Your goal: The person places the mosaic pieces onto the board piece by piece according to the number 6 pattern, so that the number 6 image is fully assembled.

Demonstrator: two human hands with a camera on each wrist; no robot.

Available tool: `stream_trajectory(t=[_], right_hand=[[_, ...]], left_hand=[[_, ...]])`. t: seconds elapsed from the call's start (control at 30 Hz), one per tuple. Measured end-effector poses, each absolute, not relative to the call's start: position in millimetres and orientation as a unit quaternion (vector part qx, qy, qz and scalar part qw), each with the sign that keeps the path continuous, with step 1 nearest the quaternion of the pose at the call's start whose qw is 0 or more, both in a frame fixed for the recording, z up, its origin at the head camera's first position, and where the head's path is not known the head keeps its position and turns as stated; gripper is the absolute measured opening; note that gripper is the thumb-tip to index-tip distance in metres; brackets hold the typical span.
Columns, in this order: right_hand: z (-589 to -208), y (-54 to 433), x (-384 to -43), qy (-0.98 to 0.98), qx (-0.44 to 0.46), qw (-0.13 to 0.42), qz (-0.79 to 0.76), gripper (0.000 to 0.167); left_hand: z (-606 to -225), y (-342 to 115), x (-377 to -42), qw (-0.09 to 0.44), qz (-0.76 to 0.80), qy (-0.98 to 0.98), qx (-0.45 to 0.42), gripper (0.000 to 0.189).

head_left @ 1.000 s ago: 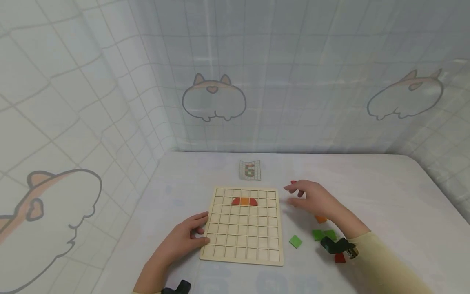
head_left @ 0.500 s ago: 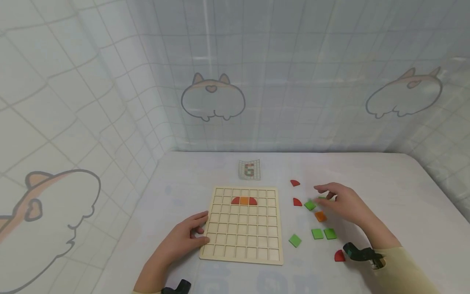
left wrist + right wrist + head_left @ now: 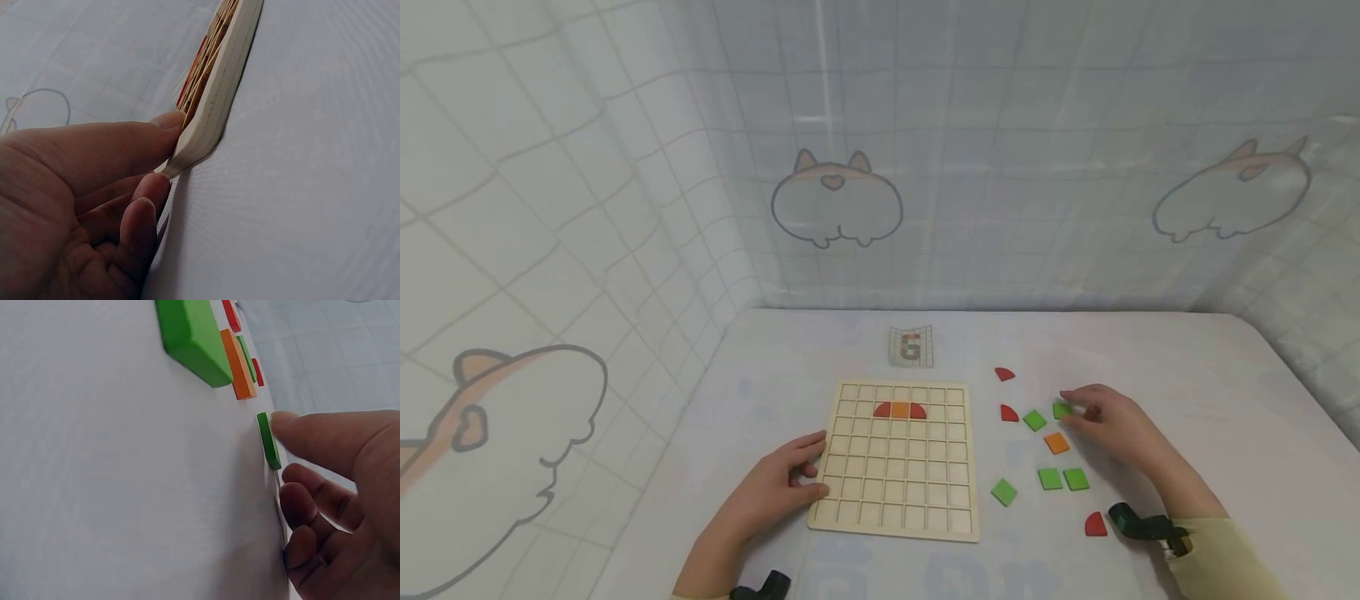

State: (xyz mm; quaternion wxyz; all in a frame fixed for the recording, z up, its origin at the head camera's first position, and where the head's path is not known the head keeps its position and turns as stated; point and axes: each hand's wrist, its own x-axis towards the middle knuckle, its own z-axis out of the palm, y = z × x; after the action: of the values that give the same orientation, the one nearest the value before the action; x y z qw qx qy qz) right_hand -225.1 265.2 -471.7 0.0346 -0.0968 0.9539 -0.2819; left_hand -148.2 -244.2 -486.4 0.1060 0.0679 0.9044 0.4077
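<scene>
The left hand (image 3: 778,482) rests at the left edge of a pale wooden grid board (image 3: 895,483). Up close in the left wrist view, its thumb (image 3: 169,120) lies over the rim while fingertips meet the side of the corner. Three shaped tiles fill one row of the board: an orange square (image 3: 900,410) between two red quarter-rounds (image 3: 917,411). To the right, the right hand (image 3: 1112,421) reaches round a green square tile (image 3: 1062,410) lying on the table, thumb and index finger spread about it. The thumb tip (image 3: 284,420) is right at that tile's edge (image 3: 269,440).
Between the board and the right hand lie loose green tiles (image 3: 1049,478), an orange tile (image 3: 1057,442) and red quarter-rounds (image 3: 1009,413). A small gridded card (image 3: 911,347) with a G-like figure stands beyond the board. Patterned white curtain walls (image 3: 985,208) border the table.
The right hand has moved right, away from the board's upper right, then slightly down to the green tile, uncovering the loose tiles. The left hand and the board have stayed put.
</scene>
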Motion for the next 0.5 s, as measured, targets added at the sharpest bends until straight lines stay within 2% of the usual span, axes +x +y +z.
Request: stream_trajectory(t=[0.3, 0.5], right_hand=[[-474.6, 261.9, -228.1, 0.96, -0.106, 0.031, -0.258, 0.03], [-472.6, 262.0, -227.2, 0.965, -0.097, 0.036, -0.24, 0.029]], left_hand=[[-485.0, -244.7, -147.5, 0.103, 0.41, 0.903, 0.074, 0.072], [-483.8, -245.1, -146.8, 0.106, 0.408, 0.903, 0.077, 0.073]])
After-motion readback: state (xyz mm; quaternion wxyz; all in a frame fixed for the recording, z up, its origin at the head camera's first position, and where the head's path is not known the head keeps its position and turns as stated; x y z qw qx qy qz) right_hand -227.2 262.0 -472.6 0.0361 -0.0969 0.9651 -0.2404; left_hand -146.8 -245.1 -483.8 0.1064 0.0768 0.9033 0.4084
